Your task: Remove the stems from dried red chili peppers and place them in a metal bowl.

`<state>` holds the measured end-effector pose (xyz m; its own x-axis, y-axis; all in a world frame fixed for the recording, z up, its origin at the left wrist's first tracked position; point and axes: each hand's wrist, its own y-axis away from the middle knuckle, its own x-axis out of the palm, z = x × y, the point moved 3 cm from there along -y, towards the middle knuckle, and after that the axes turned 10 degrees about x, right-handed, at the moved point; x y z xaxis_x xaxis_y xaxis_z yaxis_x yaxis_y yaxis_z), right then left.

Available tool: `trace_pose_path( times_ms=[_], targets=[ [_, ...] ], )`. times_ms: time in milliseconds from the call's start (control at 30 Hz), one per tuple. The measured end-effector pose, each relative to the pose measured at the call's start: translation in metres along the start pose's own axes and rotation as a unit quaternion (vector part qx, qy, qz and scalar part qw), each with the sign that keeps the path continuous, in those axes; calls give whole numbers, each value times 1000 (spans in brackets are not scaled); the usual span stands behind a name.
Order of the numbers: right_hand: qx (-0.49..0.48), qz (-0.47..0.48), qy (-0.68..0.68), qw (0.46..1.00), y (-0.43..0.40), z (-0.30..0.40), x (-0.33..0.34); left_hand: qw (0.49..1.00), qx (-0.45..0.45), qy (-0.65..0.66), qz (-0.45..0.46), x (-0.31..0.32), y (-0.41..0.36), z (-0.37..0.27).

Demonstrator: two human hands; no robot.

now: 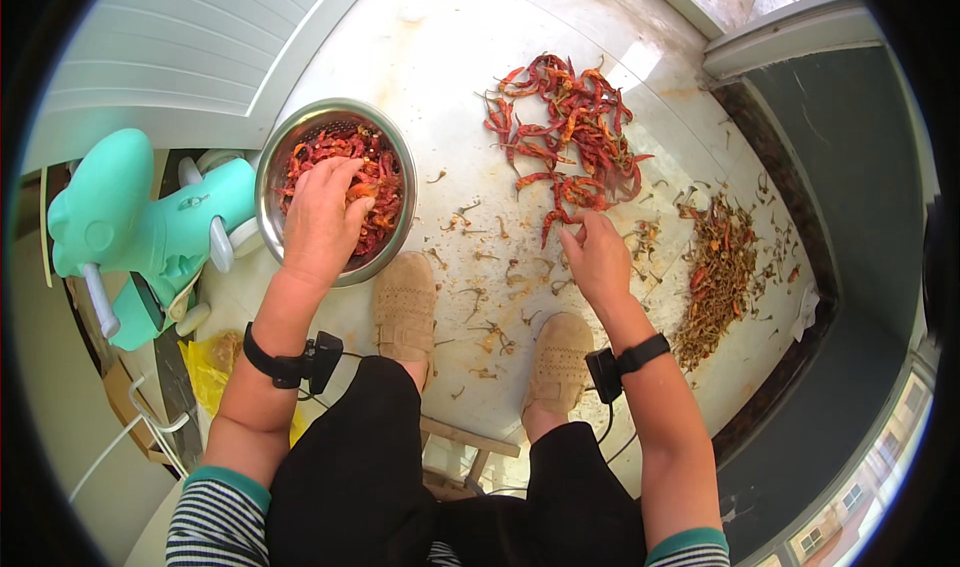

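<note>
A steel colander (410, 192) at the left holds many dried red chillies (379, 226). Over it is my left hand (322, 211), palm down, thumb and fingers apart; an orange-red chilli piece lies by the thumb, and whether I grip it cannot be told. A loose heap of whole dried red chillies (577, 124) with stems lies on the pale tiled floor. At the heap's near edge my right hand (598, 256) has thumb and fingertips close to a chilli; the fingertips partly hide the contact. Right of that hand is a pile of chilli stems and scraps (716, 282).
Loose stems (491, 334) lie scattered around my tan shoes (559, 357). A turquoise ride-on toy (172, 222) stands left of the colander, with a yellow plastic bag (202, 376) nearer me. A dark wall panel (847, 169) bounds the right side.
</note>
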<state>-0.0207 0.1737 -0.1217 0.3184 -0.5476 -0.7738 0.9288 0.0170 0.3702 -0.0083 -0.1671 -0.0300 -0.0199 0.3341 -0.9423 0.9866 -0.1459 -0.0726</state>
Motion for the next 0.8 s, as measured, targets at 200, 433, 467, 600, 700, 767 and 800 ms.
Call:
trace_pose_path(
  times_ms=[200, 433, 467, 600, 700, 767, 800],
  targets=[
    [11, -39, 67, 997, -20, -10, 29, 990, 66, 115, 34, 12, -8, -42],
    [-23, -17, -80, 996, -9, -1, 20, 972, 76, 202, 97, 28, -6, -68],
    [-25, -14, -82, 996, -4, 7, 16, 962, 61, 238, 117, 32, -6, -68],
    [-15, 26, -181, 983, 21, 37, -3, 917, -16, 359, 173, 55, -6, -80],
    [-12, 65, -210, 975, 37, 60, -8, 845, -94, 473, 229, 69, -7, -91],
    [-48, 65, -221, 972, 44, 71, -8, 674, -192, 655, 282, 86, -1, -95],
    [-66, 89, -196, 974, 46, 75, -9, 642, -220, 679, 279, 86, -1, -98]
  ],
)
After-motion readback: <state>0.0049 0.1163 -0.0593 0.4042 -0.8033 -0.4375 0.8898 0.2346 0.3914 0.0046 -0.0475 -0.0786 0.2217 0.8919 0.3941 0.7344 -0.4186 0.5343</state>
